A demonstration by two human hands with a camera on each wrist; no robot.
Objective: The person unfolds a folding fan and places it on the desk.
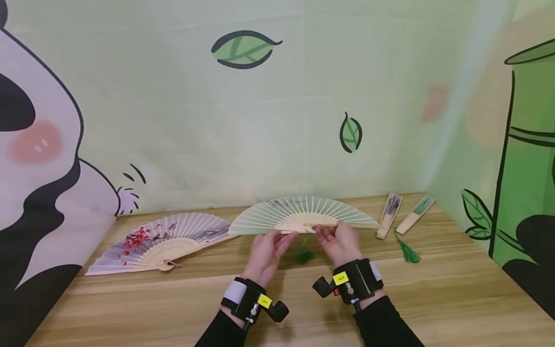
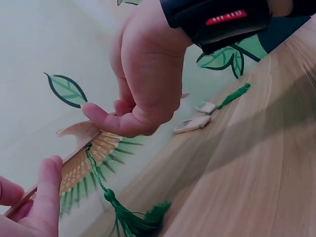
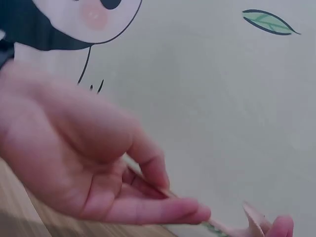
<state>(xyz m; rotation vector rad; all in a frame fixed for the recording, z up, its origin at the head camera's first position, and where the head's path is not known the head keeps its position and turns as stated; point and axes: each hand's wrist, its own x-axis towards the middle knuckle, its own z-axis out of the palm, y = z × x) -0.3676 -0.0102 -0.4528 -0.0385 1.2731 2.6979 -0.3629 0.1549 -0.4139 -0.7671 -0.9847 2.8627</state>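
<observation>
A pale green folding fan (image 1: 303, 212) is spread wide above the table, its wooden ribs meeting low in the middle. My left hand (image 1: 266, 253) pinches the fan's left lower edge between thumb and fingers. At the right lower edge, my right hand (image 1: 340, 243) pinches the outer rib in the same way. From the pivot hangs a green tassel (image 2: 136, 217), seen between both hands in the left wrist view. In the right wrist view the right hand (image 3: 98, 163) has thumb and fingers on the thin rib, while most of the fan is hidden.
An open purple fan with red blossoms (image 1: 160, 241) lies on the wooden table (image 1: 173, 303) at the left, close beside the green one. Two folded fans, one grey-patterned (image 1: 389, 217) and one green (image 1: 415, 214) with a tassel (image 1: 407, 249), lie at the right. A printed cloth backdrop (image 1: 195, 120) stands behind.
</observation>
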